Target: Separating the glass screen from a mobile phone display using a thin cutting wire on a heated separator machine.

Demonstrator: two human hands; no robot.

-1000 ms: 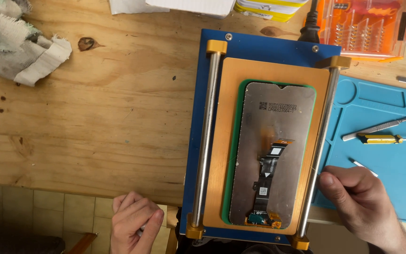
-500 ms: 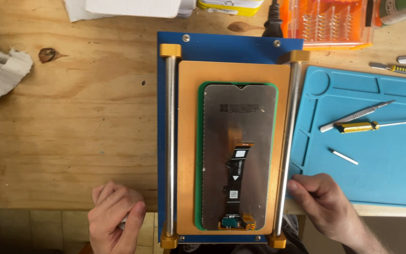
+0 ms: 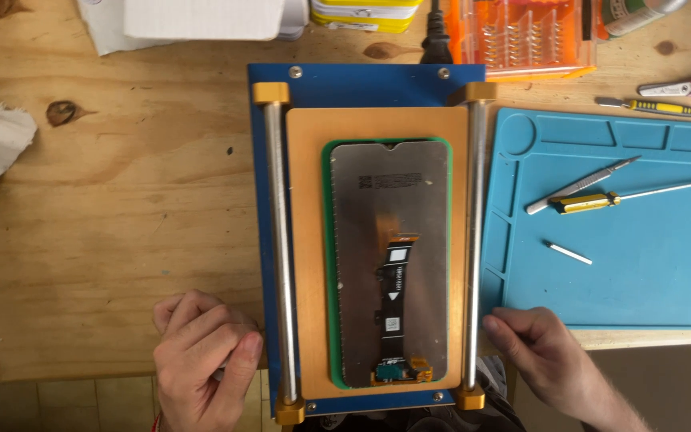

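Spreading across the whole view: wooden worktop (image 3: 105, 200). Lying at its right, a blue silicone mat (image 3: 649, 272) carrying a yellow-handled screwdriver (image 3: 585, 202) and a metal scalpel handle (image 3: 581, 186). Sitting at centre, just beside the mat, a blue clamping plate (image 3: 369, 84) with two steel rails, bearing an orange pad (image 3: 307, 264). Resting face down on that pad, a phone screen panel (image 3: 361, 264), flex cable showing. Curling loosely against the plate's lower left edge, left hand (image 3: 201, 364), fingers bent, holding nothing visible. Touching the right rail's lower end, right hand (image 3: 549, 364), fingers half closed, gripping nothing.
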